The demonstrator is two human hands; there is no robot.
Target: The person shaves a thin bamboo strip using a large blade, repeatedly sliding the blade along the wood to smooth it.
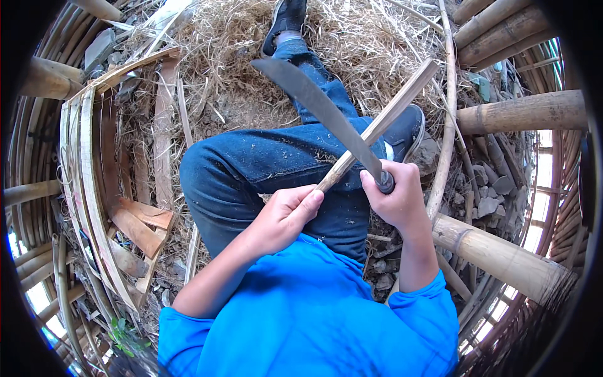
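Note:
My left hand (291, 217) is closed round the near end of a pale, split wooden stick (402, 100), its thumb along the top. The stick slants up and to the right over my bent leg. In my right hand (399, 195) is the dark handle of a machete (317, 103), gripped with the thumb toward the blade. The long grey blade points up and to the left. It crosses over the stick about midway along it; whether the edge touches the wood I cannot tell. The stick's near end is hidden in my left fist.
Pale shavings (232, 44) cover the ground ahead, around my outstretched leg. Split wooden strips (85, 182) are stacked at the left. Thick bamboo poles (527, 113) jut in from the right, above rubble and stones (490, 201). A thin pole (449, 94) stands beside my right foot.

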